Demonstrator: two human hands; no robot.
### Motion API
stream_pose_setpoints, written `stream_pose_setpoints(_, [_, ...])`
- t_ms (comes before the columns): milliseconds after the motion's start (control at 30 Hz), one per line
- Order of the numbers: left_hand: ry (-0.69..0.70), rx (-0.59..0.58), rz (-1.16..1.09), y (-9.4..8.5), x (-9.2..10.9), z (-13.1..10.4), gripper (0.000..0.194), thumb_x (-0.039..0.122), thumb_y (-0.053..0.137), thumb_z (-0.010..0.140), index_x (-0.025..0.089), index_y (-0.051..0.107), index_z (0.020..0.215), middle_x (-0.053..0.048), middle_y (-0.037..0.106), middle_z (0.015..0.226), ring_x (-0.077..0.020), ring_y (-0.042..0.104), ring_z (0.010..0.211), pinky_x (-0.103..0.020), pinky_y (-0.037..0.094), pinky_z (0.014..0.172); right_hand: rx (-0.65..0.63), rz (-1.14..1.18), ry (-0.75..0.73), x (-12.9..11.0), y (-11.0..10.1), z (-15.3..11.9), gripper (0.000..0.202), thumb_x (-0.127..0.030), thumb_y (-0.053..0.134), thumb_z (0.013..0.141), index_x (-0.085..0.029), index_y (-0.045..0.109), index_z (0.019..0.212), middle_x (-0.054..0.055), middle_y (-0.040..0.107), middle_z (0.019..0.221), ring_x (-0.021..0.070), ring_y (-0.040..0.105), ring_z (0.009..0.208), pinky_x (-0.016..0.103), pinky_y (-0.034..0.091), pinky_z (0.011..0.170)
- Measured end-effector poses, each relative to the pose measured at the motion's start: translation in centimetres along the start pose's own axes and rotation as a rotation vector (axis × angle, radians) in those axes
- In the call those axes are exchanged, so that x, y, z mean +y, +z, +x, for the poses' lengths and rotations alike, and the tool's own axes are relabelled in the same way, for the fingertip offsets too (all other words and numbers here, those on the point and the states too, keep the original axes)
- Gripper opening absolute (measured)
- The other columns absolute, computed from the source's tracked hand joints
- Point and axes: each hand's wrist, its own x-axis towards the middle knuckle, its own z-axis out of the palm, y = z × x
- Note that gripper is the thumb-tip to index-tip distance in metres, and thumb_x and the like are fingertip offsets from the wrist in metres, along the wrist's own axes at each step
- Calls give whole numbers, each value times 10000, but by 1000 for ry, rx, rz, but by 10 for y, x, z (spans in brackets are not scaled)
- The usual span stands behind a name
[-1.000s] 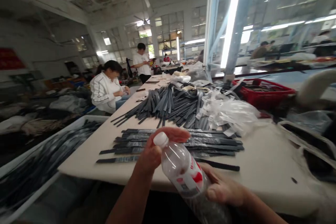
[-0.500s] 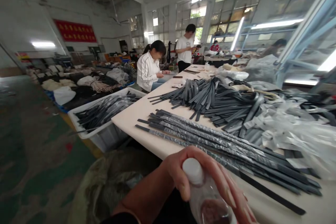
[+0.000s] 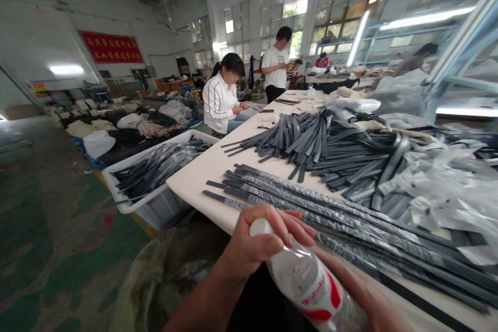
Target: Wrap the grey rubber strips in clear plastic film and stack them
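A clear plastic bottle [image 3: 295, 270] with a white cap and a red-and-white label leans toward the lower right, close to my body. My left hand [image 3: 259, 244] is closed round its top, thumb and fingers curled about the cap and neck. Along the bottle's right side lies my right hand [image 3: 360, 280], which holds the body; its fingertips are hidden behind the bottle. Just beyond both hands, long dark strips [image 3: 311, 212], partly wrapped in clear film, lie side by side on the pale table [image 3: 194, 179].
Loose dark strips [image 3: 342, 150] are heaped farther back, with clear plastic bags [image 3: 439, 187] to the right. A white bin [image 3: 150, 212] of strips stands left of the table, above a sack [image 3: 155, 275]. One person [image 3: 220, 98] sits at the table's far left; another [image 3: 276, 65] stands behind.
My left hand has shifted left, and its fingers have closed from draping over the bottle to gripping its top. The bottle's label has come into view. My right hand shows more at its side.
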Motion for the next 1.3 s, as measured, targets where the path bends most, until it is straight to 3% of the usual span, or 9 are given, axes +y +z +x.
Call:
stream_pose_setpoints(133, [40,243,-20,-15,-4,6,269,454,747,764,202,675,705,-36,766,831,-255,705,929,-460,418,1043,242,-405,-145,-11,-3,40,703,-297,683,721,-253,443,1380,97,698,1153,289,717,913,361,608,736])
stream_pose_setpoints(300, [45,419,-19,-42,-14,15,249,450,725,799,205,685,770,-34,760,942,-251,674,1041,-431,435,1024,369,-643,-133,-4,14,71,641,-341,686,774,-196,474,1362,141,678,1133,309,690,950,400,591,778])
stream_pose_setpoints(400, [76,389,26,-58,-11,19,426,594,678,790,205,715,957,-81,732,1117,-275,619,1161,-442,379,1092,299,-476,-63,-5,21,87,683,-319,703,747,-204,459,1375,131,657,1182,311,665,1016,421,562,857])
stream_pose_setpoints(500, [21,282,15,-72,-3,18,680,712,541,815,192,644,1242,-141,630,1326,-312,495,1321,-454,362,1117,80,-99,49,-9,21,101,691,-295,709,713,-223,467,1357,85,675,1156,276,672,971,380,557,837])
stream_pose_setpoints(600, [-38,216,-14,-88,4,13,585,593,531,889,198,606,1314,-138,610,1359,-296,492,1330,-437,369,1119,-147,264,136,-14,18,109,653,-287,680,747,-238,468,1363,34,697,1093,220,674,849,303,552,729])
stream_pose_setpoints(700, [-31,203,50,-104,3,9,462,483,652,852,192,676,1210,-130,694,1223,-291,579,1236,-432,392,1100,-226,397,143,-14,18,115,669,-277,672,758,-233,453,1388,35,684,1136,218,666,874,287,542,727])
stream_pose_setpoints(1033, [114,645,-33,-133,8,27,443,554,857,582,261,711,880,-27,697,1083,-225,632,1081,-427,464,1028,37,-35,117,0,24,132,724,-316,728,697,-216,475,1369,115,647,1249,326,626,1083,469,485,943])
stream_pose_setpoints(1167, [163,821,183,-156,-4,20,431,532,837,622,239,705,909,-50,701,1078,-237,637,1069,-476,434,1051,106,306,170,3,4,149,696,-453,727,759,-205,483,1363,102,665,1203,299,630,1037,434,486,911])
stream_pose_setpoints(1300, [126,917,549,-183,-40,-2,398,388,796,726,207,697,1066,-63,695,1143,-243,618,1133,-483,357,1125,138,822,140,8,-22,177,615,-546,756,738,-183,589,1207,71,684,1062,218,637,896,336,502,795])
